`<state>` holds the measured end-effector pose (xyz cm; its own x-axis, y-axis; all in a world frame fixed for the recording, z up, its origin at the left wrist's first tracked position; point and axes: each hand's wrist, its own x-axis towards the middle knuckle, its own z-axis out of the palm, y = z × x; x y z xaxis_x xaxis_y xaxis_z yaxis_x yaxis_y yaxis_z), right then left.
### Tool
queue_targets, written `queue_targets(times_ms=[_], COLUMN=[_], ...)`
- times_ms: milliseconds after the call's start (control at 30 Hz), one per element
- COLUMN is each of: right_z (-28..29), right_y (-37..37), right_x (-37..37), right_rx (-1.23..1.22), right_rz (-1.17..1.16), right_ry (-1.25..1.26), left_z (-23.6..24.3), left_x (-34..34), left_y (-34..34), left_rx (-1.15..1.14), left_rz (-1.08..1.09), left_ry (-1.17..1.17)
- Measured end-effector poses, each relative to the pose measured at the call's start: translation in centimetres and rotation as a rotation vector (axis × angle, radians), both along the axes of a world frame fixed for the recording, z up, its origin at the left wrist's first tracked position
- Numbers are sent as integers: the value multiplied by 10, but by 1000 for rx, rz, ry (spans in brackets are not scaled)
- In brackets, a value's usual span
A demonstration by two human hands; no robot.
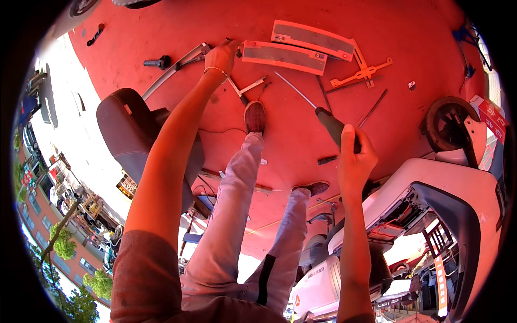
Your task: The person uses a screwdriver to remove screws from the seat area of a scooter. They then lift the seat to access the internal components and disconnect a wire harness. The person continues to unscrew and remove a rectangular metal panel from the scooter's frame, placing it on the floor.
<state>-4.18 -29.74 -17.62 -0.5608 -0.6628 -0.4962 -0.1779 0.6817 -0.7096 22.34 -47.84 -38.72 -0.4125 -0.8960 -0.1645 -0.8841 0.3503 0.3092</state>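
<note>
My right hand (356, 156) is closed round the dark green handle of a long screwdriver (329, 123). Its thin shaft points up and to the left, above the red floor. Farther out on the left, my left hand (219, 58) is closed, with a small dark part showing at its fingertips; I cannot make out what it holds. Beside that hand lies a long curved silver bar (173, 70) with dark fittings. Just right of it are two long framed panels (284, 57) with grey middles. An angled metal bracket (249, 88) lies below the left hand.
A dark padded seat (125, 126) stands left of my left arm. At the right is a pale scooter (425, 183) with a black wheel (449, 123). An orange bracket (366, 73), a black part (158, 62) and thin rods (372, 107) lie on the floor.
</note>
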Motion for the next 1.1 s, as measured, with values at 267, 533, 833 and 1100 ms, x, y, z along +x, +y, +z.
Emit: queue_targets(times_ms=[267,533,833,1100], right_z=[-71,-108,-104,-84], right_y=[-110,-129,-150,-162], right_x=[67,77,71,64], right_rx=[-77,-86,-198,-44], right_rz=[24,225,434,403], right_ry=[113,220,408,334], left_z=[-70,-82,-73,-79], left_x=[-27,-33,-37,-25], left_y=[-24,18,14,-3], left_rx=[135,20,184,241], left_rz=[150,443,382,299], left_ry=[-113,271,241,274])
